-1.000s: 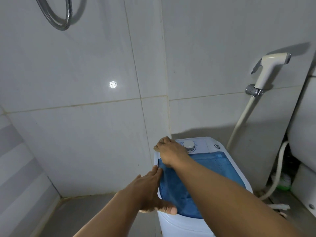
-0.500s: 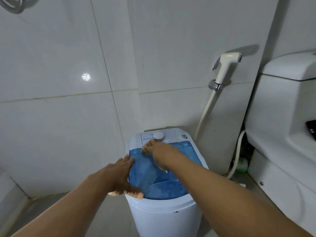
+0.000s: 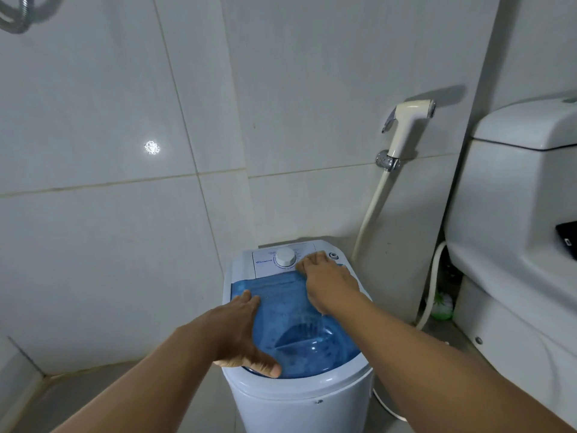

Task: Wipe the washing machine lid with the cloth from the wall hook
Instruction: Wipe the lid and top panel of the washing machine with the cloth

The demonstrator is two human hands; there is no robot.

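Both bare forearms reach forward toward twelve o'clock. The left hand [image 3: 240, 334] lies flat, fingers straight, thumb spread toward three o'clock. The right hand [image 3: 327, 284] lies palm down farther ahead, fingers bent at the tips.

The grey tiled floor [image 3: 78, 398] carries a small white top-loading washing machine [image 3: 299, 407], which stands close to the tiled wall. To its right, near it but apart, the white toilet [image 3: 512, 307] stands on the same floor. In the gap between the two, something green and white [image 3: 441, 307] lies on the floor by the wall; it is too small to name.
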